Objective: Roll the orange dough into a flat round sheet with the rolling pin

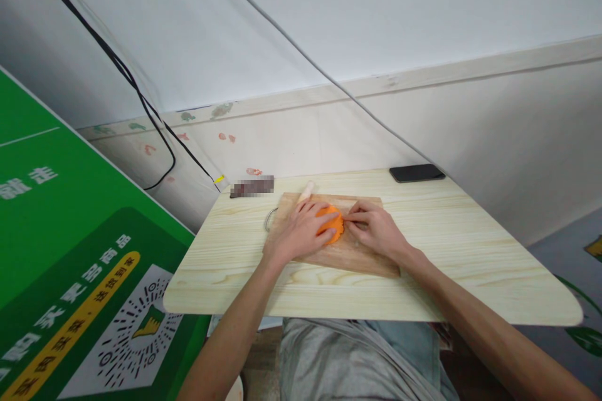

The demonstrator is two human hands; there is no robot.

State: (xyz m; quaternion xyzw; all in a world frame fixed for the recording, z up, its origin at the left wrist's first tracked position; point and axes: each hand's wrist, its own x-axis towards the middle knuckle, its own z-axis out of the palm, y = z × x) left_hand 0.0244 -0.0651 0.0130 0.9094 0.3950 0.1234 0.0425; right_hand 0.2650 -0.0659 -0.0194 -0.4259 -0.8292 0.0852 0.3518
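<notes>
The left hand (301,230) lies with fingers spread across the orange disc (337,225), which sits on the wooden board (345,259) on the table (475,263). The right hand (376,232) has its fingertips together at the disc's right edge; whether they pinch the rim or some slim thing is too small to tell. A pale stick (307,189) pokes out beyond the left hand. A phone (417,173) lies at the table's far edge.
</notes>
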